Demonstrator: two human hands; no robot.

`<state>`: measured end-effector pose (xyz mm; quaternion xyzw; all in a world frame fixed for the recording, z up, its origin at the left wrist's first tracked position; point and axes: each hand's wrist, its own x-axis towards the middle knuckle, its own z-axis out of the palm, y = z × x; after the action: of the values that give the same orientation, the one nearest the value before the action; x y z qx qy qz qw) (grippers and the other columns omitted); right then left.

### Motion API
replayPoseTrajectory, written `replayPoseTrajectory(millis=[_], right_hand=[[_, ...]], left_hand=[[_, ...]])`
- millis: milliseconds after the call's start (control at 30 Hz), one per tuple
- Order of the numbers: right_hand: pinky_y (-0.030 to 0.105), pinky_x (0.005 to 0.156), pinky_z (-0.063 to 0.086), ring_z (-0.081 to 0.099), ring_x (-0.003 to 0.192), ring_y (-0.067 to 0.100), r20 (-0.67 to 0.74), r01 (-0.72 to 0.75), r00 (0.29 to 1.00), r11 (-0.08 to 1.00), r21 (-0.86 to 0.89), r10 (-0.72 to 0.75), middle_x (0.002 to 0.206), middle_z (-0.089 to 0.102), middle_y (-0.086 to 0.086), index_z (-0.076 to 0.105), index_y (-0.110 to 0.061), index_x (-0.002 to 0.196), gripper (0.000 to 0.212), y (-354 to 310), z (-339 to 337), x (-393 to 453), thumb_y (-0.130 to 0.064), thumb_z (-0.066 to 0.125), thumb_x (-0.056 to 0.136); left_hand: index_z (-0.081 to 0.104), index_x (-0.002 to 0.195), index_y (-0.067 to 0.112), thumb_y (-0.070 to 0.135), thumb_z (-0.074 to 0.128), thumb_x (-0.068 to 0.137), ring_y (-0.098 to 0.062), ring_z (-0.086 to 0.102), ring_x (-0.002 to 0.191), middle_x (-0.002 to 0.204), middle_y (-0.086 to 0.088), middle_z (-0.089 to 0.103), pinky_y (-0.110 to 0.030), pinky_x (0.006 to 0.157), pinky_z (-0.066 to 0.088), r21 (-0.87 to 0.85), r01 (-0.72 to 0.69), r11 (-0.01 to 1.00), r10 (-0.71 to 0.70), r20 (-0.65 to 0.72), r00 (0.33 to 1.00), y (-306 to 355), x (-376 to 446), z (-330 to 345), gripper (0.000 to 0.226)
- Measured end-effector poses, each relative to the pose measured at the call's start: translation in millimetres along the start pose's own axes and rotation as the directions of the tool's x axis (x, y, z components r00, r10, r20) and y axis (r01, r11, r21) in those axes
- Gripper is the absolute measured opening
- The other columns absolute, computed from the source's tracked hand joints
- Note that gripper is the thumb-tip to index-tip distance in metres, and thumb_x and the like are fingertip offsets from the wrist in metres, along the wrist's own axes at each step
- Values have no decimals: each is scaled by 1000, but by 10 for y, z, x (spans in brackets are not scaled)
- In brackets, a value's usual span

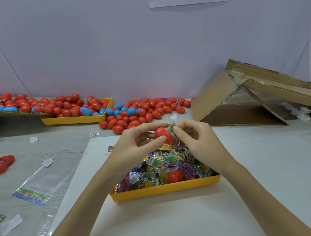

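Head view: the left hand grips a red plastic egg shell between thumb and fingers. Beside it, the right hand pinches a small green printed foil packet against the shell's right side. The shell's opening is hidden and the packet print is unreadable. Both hands hover above a yellow plastic tray of packets, and they cover its far wall.

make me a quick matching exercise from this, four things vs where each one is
Things:
1 green packet
2 red egg shell
3 split red egg
4 whole red egg

Places:
a in the near yellow tray, among packets
b held by the left hand
c on the table, far left
d pinched by the right hand

Pairs: 1-d, 2-b, 3-c, 4-a
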<state>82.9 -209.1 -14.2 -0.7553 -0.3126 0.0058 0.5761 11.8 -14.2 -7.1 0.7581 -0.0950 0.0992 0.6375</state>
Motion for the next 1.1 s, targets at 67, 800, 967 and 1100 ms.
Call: replayPoseTrajectory(millis=[67, 800, 967, 1100], right_hand=[[30, 74, 61, 75, 77, 18, 20, -8, 1000, 1000, 3, 8, 83, 76, 8, 70, -1, 96, 22, -7, 4, 0, -16, 57, 106], [26, 63, 56, 78, 88, 20, 39, -249, 967, 907, 339, 251, 97, 80, 6, 78, -14, 106, 23, -106, -9, -21, -31, 67, 97], [26, 77, 61, 76, 102, 24, 96, -318, 940, 738, 596, 328, 105, 79, 14, 81, -4, 102, 25, -57, 20, -13, -18, 78, 82], [25, 78, 61, 77, 99, 23, 140, -377, 913, 662, 648, 382, 105, 78, 17, 83, -5, 98, 26, -41, 34, -17, -18, 82, 75]], left_hand=[[74, 122, 31, 31, 75, 90, -14, 73, 104, 109, 4, 77, -20, 85, 57, -8, -1, 1000, 1, -6, 1000, 5, 1, 7, 33], [73, 115, 26, 34, 74, 87, -14, 74, 101, 107, 4, 78, -18, 86, 56, -50, -34, 998, 26, -152, 988, -17, 17, 10, 29], [72, 114, 27, 26, 76, 88, -11, 72, 103, 107, 8, 77, -19, 86, 56, -21, -51, 998, 46, -175, 984, -40, 16, 55, 27], [72, 116, 23, 17, 77, 91, -11, 73, 103, 107, 6, 78, -19, 86, 56, -3, -62, 998, 61, -172, 983, -58, 14, 71, 27]])
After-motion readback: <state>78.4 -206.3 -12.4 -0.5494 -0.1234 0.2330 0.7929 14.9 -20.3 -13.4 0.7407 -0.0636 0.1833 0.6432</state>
